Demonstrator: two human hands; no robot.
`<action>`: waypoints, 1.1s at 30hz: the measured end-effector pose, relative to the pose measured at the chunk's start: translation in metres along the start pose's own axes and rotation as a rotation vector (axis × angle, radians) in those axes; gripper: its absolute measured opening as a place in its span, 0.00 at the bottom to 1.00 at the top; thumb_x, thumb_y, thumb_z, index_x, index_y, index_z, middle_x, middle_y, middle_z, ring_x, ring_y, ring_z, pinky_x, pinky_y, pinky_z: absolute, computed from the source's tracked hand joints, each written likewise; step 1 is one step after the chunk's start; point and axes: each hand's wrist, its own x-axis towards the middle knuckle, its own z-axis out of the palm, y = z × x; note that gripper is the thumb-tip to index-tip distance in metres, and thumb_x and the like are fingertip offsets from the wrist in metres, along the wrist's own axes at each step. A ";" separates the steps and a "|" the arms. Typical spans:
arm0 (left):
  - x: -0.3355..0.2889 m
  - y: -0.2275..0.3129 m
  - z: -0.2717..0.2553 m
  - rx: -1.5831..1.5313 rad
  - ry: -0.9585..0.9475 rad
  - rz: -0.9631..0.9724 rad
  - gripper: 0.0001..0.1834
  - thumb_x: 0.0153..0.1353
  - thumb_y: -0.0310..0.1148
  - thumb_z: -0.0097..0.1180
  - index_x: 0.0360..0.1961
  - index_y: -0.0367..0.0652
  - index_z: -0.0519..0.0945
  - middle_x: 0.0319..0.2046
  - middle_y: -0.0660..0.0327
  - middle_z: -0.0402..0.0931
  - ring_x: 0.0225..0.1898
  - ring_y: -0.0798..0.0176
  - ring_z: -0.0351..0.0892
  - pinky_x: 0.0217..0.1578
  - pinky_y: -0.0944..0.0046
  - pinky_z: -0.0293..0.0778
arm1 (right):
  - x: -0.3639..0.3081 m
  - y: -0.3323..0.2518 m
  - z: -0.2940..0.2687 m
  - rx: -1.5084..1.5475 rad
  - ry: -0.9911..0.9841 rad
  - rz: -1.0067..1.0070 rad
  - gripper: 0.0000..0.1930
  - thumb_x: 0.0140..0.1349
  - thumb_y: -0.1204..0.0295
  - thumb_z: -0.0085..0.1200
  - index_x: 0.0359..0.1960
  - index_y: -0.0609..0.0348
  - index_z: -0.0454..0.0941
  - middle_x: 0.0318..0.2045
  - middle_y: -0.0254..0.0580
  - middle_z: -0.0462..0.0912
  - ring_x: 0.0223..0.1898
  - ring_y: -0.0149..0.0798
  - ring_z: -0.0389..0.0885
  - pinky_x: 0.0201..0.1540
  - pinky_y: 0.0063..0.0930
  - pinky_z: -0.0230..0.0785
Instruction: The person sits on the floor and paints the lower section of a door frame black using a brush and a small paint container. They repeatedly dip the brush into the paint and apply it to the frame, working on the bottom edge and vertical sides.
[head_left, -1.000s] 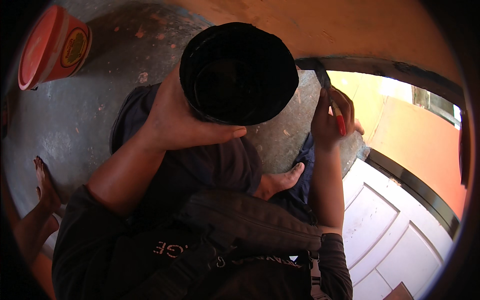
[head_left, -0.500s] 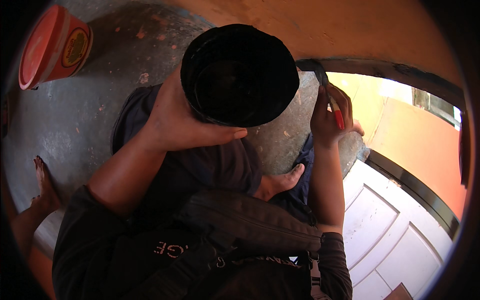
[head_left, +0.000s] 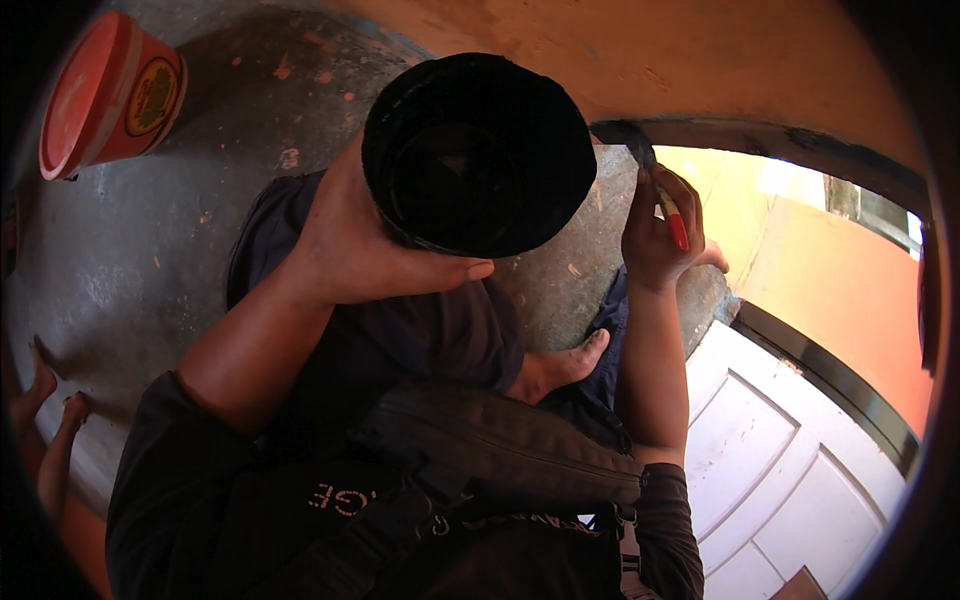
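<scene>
My left hand point(head_left: 385, 250) is wrapped around a black paint container point(head_left: 480, 150), its thumb along the near side. The round mouth faces up at me, and the inside is dark with some wet sheen at the bottom. In my right hand point(head_left: 662, 235) is a paintbrush point(head_left: 677, 228) with a red-tipped handle. Its dark bristles lie against the lower edge of the orange wall point(head_left: 700, 60), at the dark band point(head_left: 740, 136) there. Part of the brush head is behind the container's right rim or close beside it.
An orange-red lidded bucket point(head_left: 110, 95) stands on the paint-spotted grey floor point(head_left: 150, 260) at the far left. Another person's bare feet point(head_left: 60, 400) are at the left edge. A white panelled door point(head_left: 770, 440) stands at the right, beside the bright doorway.
The other person's feet have shifted further left and down, with two now showing. My hands, the container and the brush have barely moved.
</scene>
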 end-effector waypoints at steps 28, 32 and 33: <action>0.005 0.001 0.003 -0.018 -0.068 -0.036 0.42 0.42 0.25 0.79 0.62 0.34 0.74 0.54 0.57 0.79 0.54 0.62 0.79 0.56 0.59 0.75 | -0.037 -0.050 -0.084 0.416 0.424 0.460 0.11 0.65 0.82 0.63 0.46 0.67 0.77 0.36 0.46 0.85 0.31 0.31 0.83 0.36 0.21 0.77; 0.001 -0.007 0.005 -0.049 -0.037 -0.015 0.39 0.44 0.21 0.77 0.61 0.35 0.75 0.54 0.58 0.80 0.53 0.62 0.80 0.56 0.59 0.76 | -0.067 -0.074 -0.109 0.550 0.507 0.655 0.11 0.65 0.83 0.63 0.47 0.63 0.77 0.35 0.42 0.83 0.33 0.29 0.81 0.36 0.22 0.76; 0.000 -0.010 0.006 -0.071 -0.015 -0.007 0.39 0.45 0.21 0.76 0.62 0.35 0.74 0.54 0.58 0.79 0.53 0.62 0.80 0.57 0.59 0.75 | -0.075 -0.080 -0.113 0.588 0.529 0.698 0.11 0.65 0.83 0.63 0.47 0.61 0.77 0.35 0.41 0.83 0.34 0.29 0.81 0.37 0.22 0.75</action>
